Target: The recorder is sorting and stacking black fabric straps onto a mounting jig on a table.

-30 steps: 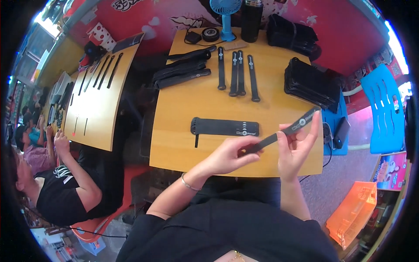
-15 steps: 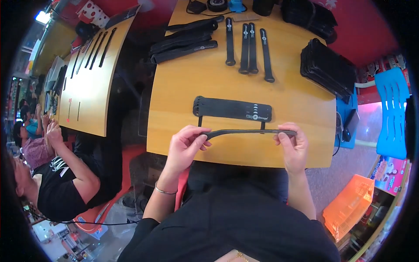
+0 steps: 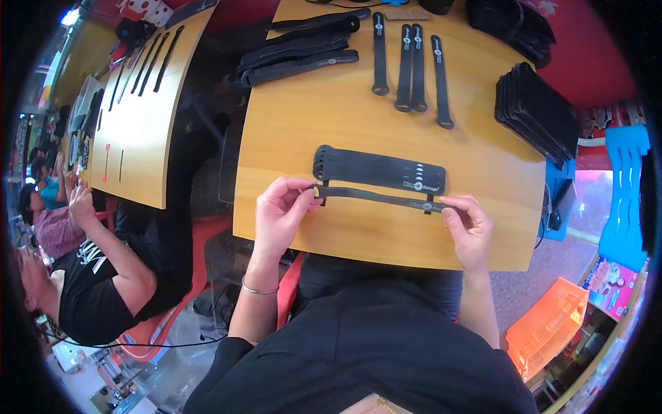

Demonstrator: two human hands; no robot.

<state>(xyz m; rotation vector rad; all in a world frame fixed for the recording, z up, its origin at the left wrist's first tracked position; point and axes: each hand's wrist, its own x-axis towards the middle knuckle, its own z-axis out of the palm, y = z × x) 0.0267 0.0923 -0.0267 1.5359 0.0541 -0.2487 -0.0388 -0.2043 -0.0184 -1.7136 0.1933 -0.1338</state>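
Observation:
A long black strap (image 3: 376,198) is stretched flat just above the wooden table (image 3: 331,124), held at both ends. My left hand (image 3: 279,214) pinches its left end and my right hand (image 3: 467,228) pinches its right end. Right behind it lies a neat pile of the same black straps (image 3: 376,169), stacked on the table. Several single straps (image 3: 410,58) lie side by side at the far edge of the table.
A loose heap of black straps (image 3: 296,48) lies at the far left of the table, and a stack of black flat items (image 3: 538,114) at the far right. A second wooden table (image 3: 138,145) stands to the left, where other people (image 3: 76,255) sit. An orange crate (image 3: 548,331) is on the floor at the right.
The strap was held tilted up in the air by both hands; it has come down level and now lies stretched just in front of the pile of straps.

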